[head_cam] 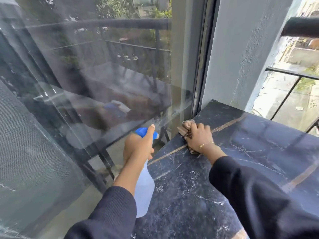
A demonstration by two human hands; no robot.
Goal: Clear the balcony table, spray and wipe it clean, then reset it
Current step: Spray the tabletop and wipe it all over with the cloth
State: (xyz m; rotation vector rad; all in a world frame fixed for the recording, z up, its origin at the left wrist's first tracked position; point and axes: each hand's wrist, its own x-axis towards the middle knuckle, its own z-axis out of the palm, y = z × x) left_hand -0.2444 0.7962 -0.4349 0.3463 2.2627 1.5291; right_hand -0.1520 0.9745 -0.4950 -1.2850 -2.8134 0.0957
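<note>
A dark marble table [250,161] with white veins and gold lines fills the right half of the head view. My left hand [139,146] grips a translucent spray bottle [144,188] by its neck, just off the table's left edge. The bottle's blue spray head [144,131] points away from me. My right hand [198,137] holds a crumpled brown cloth [185,129] pressed onto the table near its far left corner. Most of the cloth is hidden under the hand.
A glass door [89,80] stands right beside the table's left edge and reflects the balcony. A grey wall [241,54] rises behind the table's far edge. A black metal railing [293,83] runs along the right, with the street far below.
</note>
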